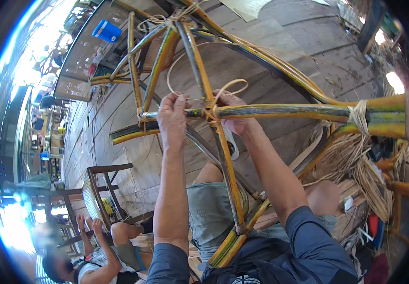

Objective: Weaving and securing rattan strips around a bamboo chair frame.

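A frame of yellow-and-black bamboo-like poles (270, 110) stretches across in front of me. At a crossing of two poles, a pale cane strip is wrapped as a lashing (211, 114). My left hand (172, 113) is closed, thumb and fingertips pinching the cane strip (168, 75) left of the crossing. A long loop of it arcs up and away over the frame. My right hand (236, 113) reaches behind the horizontal pole, fingers closed by the joint where a smaller strip loop (236, 81) curls up. The pole hides part of that hand. A slanting pole (230, 175) runs down toward my lap.
Bundled cane strips (367, 180) hang at the right beside a tied thick pole end (389, 116). A blue container (106, 31) stands at the far left. Another person (95, 251) sits at lower left, near a wooden chair (105, 189). Planks (280, 61) form the floor.
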Tool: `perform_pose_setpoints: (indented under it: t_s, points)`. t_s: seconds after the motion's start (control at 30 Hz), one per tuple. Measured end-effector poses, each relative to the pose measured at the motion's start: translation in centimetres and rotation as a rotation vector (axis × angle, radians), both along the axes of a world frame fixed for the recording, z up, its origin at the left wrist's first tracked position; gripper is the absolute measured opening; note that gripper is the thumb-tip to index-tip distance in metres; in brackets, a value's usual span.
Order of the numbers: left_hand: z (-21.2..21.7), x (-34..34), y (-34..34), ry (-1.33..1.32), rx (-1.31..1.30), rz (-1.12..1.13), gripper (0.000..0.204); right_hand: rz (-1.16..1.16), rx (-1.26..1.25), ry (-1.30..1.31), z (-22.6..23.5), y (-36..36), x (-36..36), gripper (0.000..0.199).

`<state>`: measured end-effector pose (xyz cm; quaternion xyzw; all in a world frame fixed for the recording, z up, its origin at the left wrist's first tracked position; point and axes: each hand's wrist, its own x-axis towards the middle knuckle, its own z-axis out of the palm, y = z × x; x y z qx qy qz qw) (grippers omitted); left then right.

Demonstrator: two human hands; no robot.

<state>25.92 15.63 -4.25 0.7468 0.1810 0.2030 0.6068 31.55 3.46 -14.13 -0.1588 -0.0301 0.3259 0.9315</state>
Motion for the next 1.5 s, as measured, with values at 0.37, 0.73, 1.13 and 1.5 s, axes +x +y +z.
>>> perform_pose_setpoints:
  t_s: [0.37,0.73,1.13,1.5]
  points:
    - [0.6,-2.5,-1.4,0.124,0.110,0.198,0.024,-0.275,-0.047,0.033,-1.2,-1.0,0.3,0.014]
    - [-5.1,-4.9,-3.9,-0.119,-0.964,-0.039,0.012,-0.231,-0.702,-0.267,-4.6,-0.4,-1.9,0.015]
    - [-9.7,-3.1,-3.7,0.073,-0.341,-0.250,0.020,-0.065,-0.735,-0.356,-9.6,-0.4,-11.2,0.019]
    - [-9.5,-4.4,-2.8,0.317,-0.024,-0.055,0.032,0.114,-1.296,-0.891,-9.4,-8.6,-20.5,0.017]
